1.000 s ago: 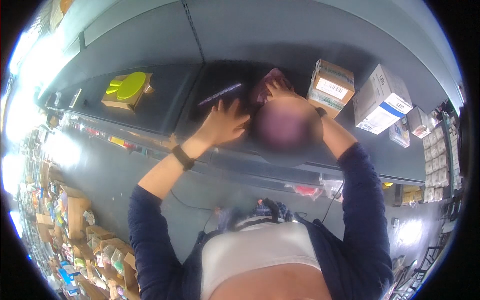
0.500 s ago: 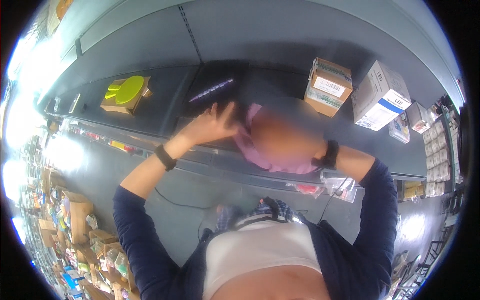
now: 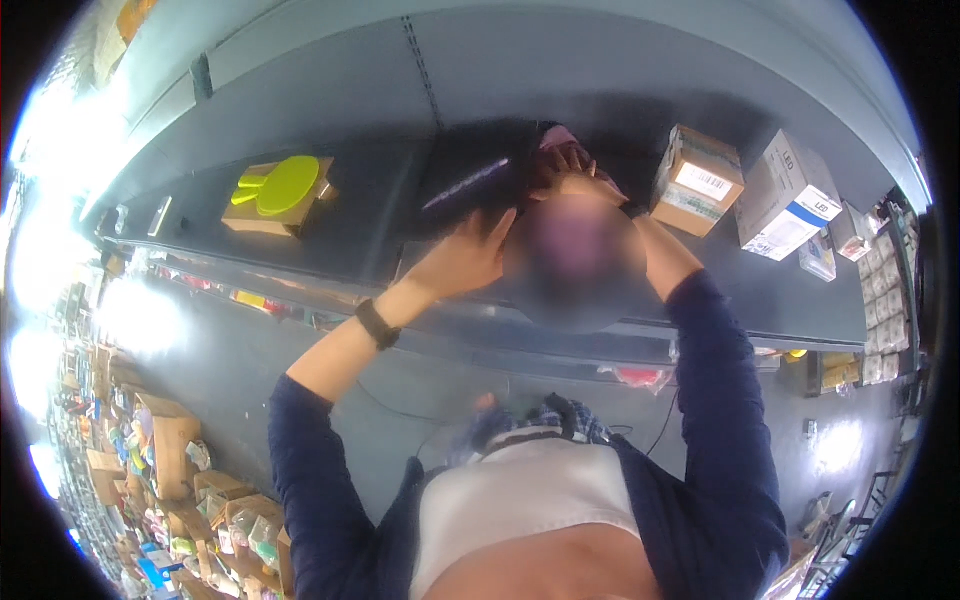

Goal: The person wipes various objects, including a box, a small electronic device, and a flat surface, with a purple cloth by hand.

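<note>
On the dark grey shelf (image 3: 380, 215), a mauve-and-maroon cloth (image 3: 560, 138) lies partly under my right hand (image 3: 572, 182). That hand is stretched toward the back with its fingers spread over the cloth. Just to the left of it is my left hand (image 3: 468, 255), its fingers extended and holding nothing that I can see. A blurred round patch covers the area between and below the hands, so most of the cloth is hidden. Behind my left hand lies a thin purplish strip (image 3: 466, 184) on the shelf.
Lime-green paddle-shaped pieces (image 3: 288, 186) rest on a cardboard piece at the left. To the right stand a brown carton (image 3: 698, 180) and a white-and-blue box (image 3: 790, 195). Open cartons (image 3: 170, 440) with mixed goods are on the lower left. A grey panel (image 3: 560, 70) rises behind the shelf.
My right hand has moved from the near side of the cloth to its far side, fingers now visible and spread. The view has shifted, and my left hand stays raised beside the cloth.
</note>
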`<act>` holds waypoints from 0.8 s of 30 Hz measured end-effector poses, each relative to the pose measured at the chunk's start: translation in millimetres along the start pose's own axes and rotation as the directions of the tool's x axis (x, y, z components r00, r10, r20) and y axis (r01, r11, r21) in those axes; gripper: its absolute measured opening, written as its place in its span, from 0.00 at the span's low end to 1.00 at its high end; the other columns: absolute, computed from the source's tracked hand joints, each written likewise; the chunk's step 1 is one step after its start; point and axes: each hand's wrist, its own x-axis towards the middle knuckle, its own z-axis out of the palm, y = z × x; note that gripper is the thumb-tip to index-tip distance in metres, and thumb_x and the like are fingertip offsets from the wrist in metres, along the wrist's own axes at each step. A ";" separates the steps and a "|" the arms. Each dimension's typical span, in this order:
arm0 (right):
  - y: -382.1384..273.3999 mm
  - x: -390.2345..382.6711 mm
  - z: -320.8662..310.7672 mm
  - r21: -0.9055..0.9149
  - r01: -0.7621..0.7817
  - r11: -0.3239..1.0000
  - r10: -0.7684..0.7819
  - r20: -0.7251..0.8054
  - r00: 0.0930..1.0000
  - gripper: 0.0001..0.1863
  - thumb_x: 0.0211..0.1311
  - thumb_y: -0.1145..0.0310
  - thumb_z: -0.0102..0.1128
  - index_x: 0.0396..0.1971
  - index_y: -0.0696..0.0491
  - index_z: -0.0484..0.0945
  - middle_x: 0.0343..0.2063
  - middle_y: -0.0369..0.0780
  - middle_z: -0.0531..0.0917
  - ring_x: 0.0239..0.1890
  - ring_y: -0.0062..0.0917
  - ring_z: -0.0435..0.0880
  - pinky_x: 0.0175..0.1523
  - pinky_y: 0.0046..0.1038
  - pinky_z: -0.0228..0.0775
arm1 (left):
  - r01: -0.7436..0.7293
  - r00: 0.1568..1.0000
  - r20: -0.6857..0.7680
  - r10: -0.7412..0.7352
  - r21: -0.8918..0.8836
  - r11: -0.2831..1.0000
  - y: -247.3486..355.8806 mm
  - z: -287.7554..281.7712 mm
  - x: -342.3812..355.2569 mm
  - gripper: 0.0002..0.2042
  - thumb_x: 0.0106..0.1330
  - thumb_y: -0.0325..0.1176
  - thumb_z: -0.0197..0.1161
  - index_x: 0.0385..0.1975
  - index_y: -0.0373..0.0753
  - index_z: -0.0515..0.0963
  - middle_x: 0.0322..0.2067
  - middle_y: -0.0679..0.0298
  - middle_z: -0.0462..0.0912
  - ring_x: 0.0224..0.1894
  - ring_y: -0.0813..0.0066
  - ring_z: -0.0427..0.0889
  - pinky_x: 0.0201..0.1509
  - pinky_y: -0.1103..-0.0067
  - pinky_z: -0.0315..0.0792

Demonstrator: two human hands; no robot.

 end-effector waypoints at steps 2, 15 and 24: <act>-7.6 -19.8 15.1 -0.058 0.170 0.984 -0.172 -0.025 0.985 0.30 0.57 0.52 0.46 0.58 0.52 0.60 0.61 0.46 0.55 0.65 0.40 0.48 0.62 0.49 0.47 | 0.035 0.999 0.020 -0.034 -0.093 0.995 5.0 9.2 -4.0 0.14 0.57 0.35 0.53 0.41 0.39 0.70 0.46 0.46 0.70 0.38 0.49 0.78 0.32 0.74 0.78; -4.8 -94.1 1.6 -0.146 0.481 0.864 -0.474 0.086 0.877 0.32 0.58 0.50 0.45 0.61 0.49 0.56 0.64 0.44 0.49 0.67 0.41 0.40 0.63 0.53 0.40 | 0.052 0.972 -0.161 -0.171 -0.562 0.825 18.6 25.2 -0.7 0.17 0.57 0.38 0.51 0.48 0.52 0.69 0.46 0.40 0.70 0.29 0.39 0.79 0.23 0.62 0.76; -30.6 -161.0 -10.1 -0.035 0.515 0.857 -0.513 0.049 0.857 0.27 0.58 0.58 0.47 0.57 0.55 0.61 0.61 0.47 0.56 0.66 0.43 0.46 0.65 0.47 0.40 | 0.100 0.977 -0.167 -0.131 -0.185 0.978 40.3 39.0 3.5 0.10 0.56 0.35 0.52 0.37 0.45 0.71 0.48 0.45 0.72 0.34 0.36 0.78 0.25 0.62 0.78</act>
